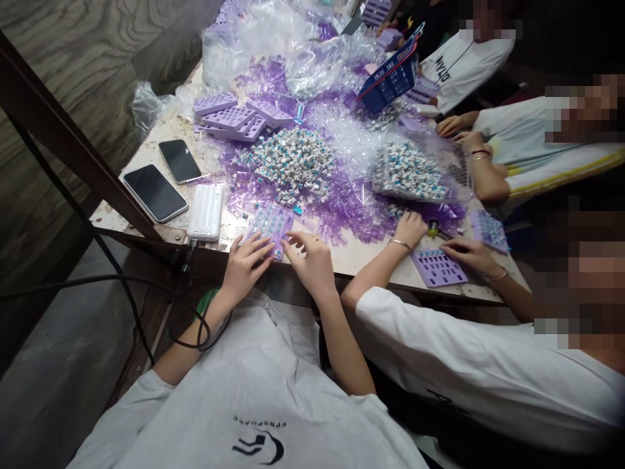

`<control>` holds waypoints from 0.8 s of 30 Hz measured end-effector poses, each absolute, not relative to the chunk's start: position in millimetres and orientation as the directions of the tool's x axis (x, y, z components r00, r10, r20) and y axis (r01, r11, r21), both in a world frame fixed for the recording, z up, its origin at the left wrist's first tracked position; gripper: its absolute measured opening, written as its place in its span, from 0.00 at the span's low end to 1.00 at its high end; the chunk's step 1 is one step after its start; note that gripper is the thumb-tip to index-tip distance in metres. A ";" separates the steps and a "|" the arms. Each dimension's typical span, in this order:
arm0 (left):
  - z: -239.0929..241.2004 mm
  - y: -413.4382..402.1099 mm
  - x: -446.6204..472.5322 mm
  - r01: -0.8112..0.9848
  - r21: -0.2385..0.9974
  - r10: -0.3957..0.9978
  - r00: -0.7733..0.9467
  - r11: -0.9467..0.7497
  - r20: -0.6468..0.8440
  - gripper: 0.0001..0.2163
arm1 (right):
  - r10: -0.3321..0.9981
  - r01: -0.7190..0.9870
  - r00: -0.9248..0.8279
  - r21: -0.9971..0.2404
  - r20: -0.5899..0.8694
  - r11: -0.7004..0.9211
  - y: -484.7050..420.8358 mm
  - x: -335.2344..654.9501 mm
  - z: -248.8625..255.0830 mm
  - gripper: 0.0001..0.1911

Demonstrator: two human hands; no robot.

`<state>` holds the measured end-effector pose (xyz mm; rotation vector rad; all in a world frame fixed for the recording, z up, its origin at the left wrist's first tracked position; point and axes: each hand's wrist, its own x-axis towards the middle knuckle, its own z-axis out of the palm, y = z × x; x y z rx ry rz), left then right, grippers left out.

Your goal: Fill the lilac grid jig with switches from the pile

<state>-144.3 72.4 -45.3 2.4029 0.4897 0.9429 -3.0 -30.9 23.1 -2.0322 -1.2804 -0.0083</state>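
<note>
My left hand is half open, its bent fingers spread at the near left edge of the purple tray; whether they grip it, I cannot tell. My right hand is half curled at the tray's right side, thumb and forefinger near together, and I cannot tell if a small piece is between them. The tray lies at the near edge of the worktop, so a careless push by my wrist could tip it and spill its pieces. Also the black cable loops beside my left forearm; if my arm catches it, the white power bank may be dragged down. I count one tray under my hands, one power bank, two phones and two heaps of white-and-blue pieces, the pieces themselves too many for counting.
</note>
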 end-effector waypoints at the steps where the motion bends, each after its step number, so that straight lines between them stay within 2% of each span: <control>1: -45.7 72.6 -144.3 0.141 0.577 0.496 0.693 -0.805 0.523 0.14 | 0.752 0.771 0.537 -0.584 0.382 -0.253 -21.7 5.2 26.0 0.10; 4: -45.7 73.2 -144.8 0.145 0.582 0.502 0.692 -0.800 0.519 0.13 | 0.686 0.729 0.614 -0.614 0.391 -0.302 17.0 36.9 30.5 0.10; 9: -44.0 73.8 -147.4 0.135 0.565 0.481 0.703 -0.814 0.524 0.15 | 0.672 0.670 0.683 -0.615 0.288 -0.417 77.2 81.3 27.0 0.15; 15: -44.0 74.7 -149.3 0.149 0.537 0.466 0.714 -0.831 0.523 0.17 | 0.621 0.673 0.708 -0.588 0.337 -0.448 112.2 102.3 29.5 0.20; 20: -45.9 76.3 -149.0 0.147 0.531 0.460 0.716 -0.834 0.525 0.19 | 0.475 0.619 0.784 -0.566 0.400 -0.544 121.8 135.5 36.5 0.23; 24: -47.7 77.9 -148.3 0.144 0.511 0.448 0.709 -0.847 0.544 0.20 | 0.368 0.485 0.874 -0.518 0.317 -0.704 107.7 185.8 37.4 0.25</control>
